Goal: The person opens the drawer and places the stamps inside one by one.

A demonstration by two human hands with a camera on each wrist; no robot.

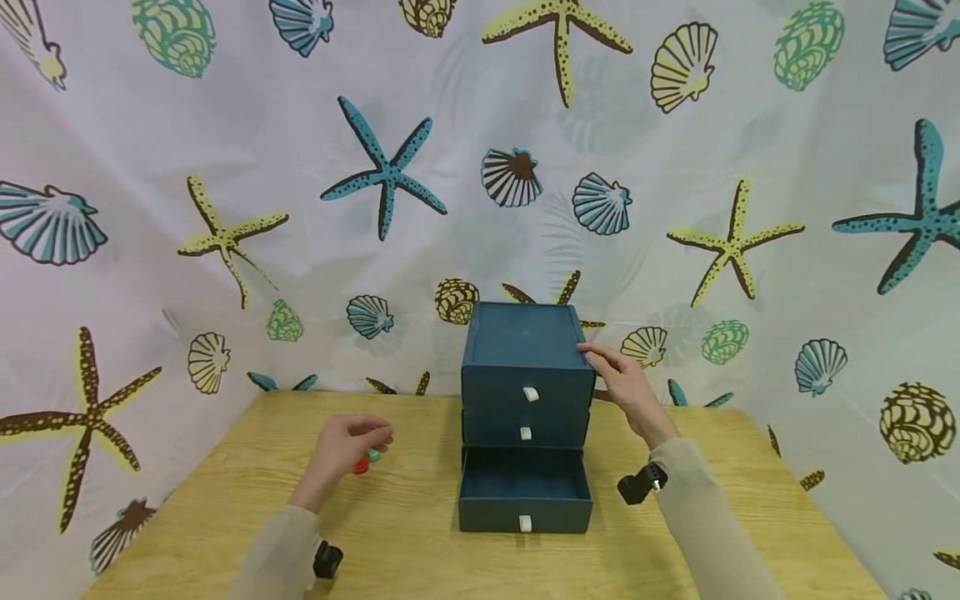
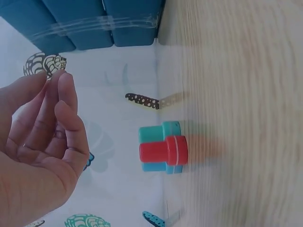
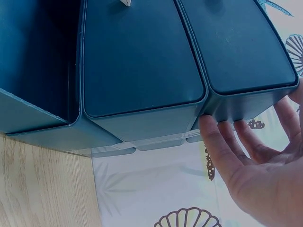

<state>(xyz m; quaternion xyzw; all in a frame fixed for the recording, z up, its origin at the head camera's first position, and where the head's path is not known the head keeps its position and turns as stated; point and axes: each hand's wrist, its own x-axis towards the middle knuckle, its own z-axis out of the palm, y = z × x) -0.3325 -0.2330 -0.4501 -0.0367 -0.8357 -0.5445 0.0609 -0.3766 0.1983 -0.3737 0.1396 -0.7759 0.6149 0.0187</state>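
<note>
I am resting my right hand (image 1: pixel 626 387), its fingers nearly straight, against the right side and top edge of the cabinet (image 1: pixel 525 333), apparently steadying it; it is standing toward the back edge of the table (image 1: pixel 408 533), its lowest drawer (image 1: pixel 491 515) gaping frontward. My left hand (image 1: pixel 345 446) is hovering, fingers loosely curled on nothing visible, near the red piece (image 2: pixel 155 152), green piece (image 2: pixel 152 134) and blue piece (image 2: pixel 155 167), which are standing clustered between cabinet and table's left edge, presumably for easy reach. The red piece is partly hiding the blue; the table's front edge is falling outside the head view, and shadow is obscuring the drawer's rear.
</note>
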